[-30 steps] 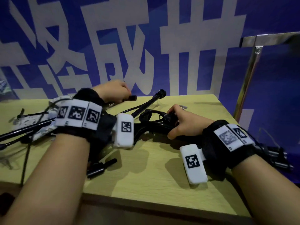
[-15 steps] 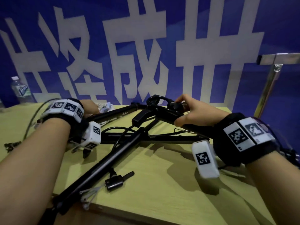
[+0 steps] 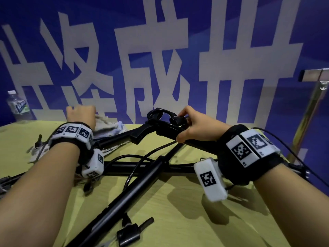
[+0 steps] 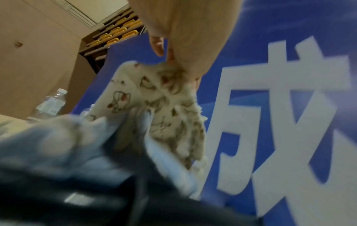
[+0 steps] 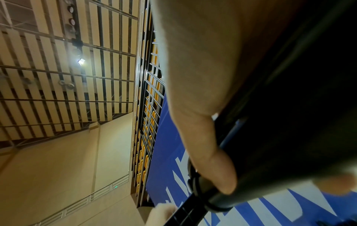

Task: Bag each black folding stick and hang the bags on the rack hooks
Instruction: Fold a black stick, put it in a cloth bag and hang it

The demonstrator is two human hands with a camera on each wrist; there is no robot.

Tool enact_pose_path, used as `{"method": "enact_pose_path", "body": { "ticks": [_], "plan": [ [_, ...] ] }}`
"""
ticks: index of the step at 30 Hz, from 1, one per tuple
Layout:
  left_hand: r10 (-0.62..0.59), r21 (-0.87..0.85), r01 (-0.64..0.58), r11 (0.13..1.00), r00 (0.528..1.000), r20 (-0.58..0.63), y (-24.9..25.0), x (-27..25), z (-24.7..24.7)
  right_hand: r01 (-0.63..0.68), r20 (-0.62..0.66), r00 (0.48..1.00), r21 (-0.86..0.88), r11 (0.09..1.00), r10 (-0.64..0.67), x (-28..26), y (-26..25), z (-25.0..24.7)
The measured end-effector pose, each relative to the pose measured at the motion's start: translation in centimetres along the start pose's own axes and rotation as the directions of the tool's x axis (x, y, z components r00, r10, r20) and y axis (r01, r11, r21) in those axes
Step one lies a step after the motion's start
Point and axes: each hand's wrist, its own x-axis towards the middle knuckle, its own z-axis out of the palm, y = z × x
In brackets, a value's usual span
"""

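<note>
My right hand (image 3: pixel 195 126) grips the handle end of a black folding stick (image 3: pixel 165 130) and holds it raised above the table; in the right wrist view my thumb (image 5: pixel 212 160) lies along the stick (image 5: pixel 274 137). Its long section (image 3: pixel 124 195) slants down toward the table's near edge, crossing another black stick (image 3: pixel 142 165) that lies flat. At the back left, my left hand (image 3: pixel 81 114) pinches a cream patterned cloth bag (image 4: pixel 154 99), lifting its top off a pale blue bag (image 4: pixel 63 137). The fingers of both hands are partly hidden.
A yellow-green table (image 3: pixel 178 220) stands against a blue banner with white characters. A water bottle (image 3: pixel 17 106) stands at the far left. A metal rack post (image 3: pixel 311 111) rises at the right. A small black clamp piece (image 3: pixel 129 233) lies near the front edge, with cables around.
My right hand has lifted the stick's handle end up off the table. My left hand has gone back to the bag pile and raised the cream bag.
</note>
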Motion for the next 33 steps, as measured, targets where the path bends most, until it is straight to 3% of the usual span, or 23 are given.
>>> {"method": "enact_pose_path", "body": {
  "ticks": [2,6,13,16,19,21,25,30,33],
  "plan": [
    [-0.021,-0.258,-0.028,0.966,0.982,-0.185,0.4,0.5,-1.9,-0.010,-0.032,0.999,0.009,1.000,0.010,0.0,0.4,-0.3],
    [-0.195,-0.660,-0.107,0.744,0.909,-0.368,0.6,1.0,-7.0,-0.020,-0.080,0.997,0.028,0.999,0.022,-0.6,0.8,-1.4],
    [-0.198,-0.744,-0.345,0.573,0.822,-0.534,2.4,0.6,-14.3,-0.011,-0.137,0.990,0.072,0.997,0.021,-3.3,0.6,-4.1],
    [-0.107,-0.751,-0.441,0.491,0.825,-0.554,4.2,-0.4,-16.5,0.002,-0.171,0.985,0.101,0.995,0.015,-4.5,0.3,-5.2],
    [0.046,-0.691,-0.555,0.463,0.794,-0.607,6.6,-1.7,-19.4,0.034,-0.255,0.967,0.124,0.992,-0.001,-6.0,0.1,-6.4],
    [0.181,-0.664,-0.590,0.460,0.794,-0.580,8.3,-2.6,-21.3,0.057,-0.329,0.944,0.116,0.992,-0.016,-6.9,0.0,-7.3],
    [0.453,-0.647,-0.582,0.493,0.807,-0.379,11.7,-4.9,-23.1,0.083,-0.456,0.890,0.115,0.990,-0.021,-8.8,0.2,-9.1],
    [0.594,-0.665,-0.532,0.525,0.788,-0.162,14.2,-7.2,-22.7,0.073,-0.487,0.872,0.030,0.997,-0.049,-11.5,0.9,-10.5],
    [0.642,-0.675,-0.531,0.512,0.759,-0.110,14.9,-7.8,-22.8,0.089,-0.492,0.866,-0.024,0.996,-0.089,-12.6,1.2,-10.8]
  ]
}}
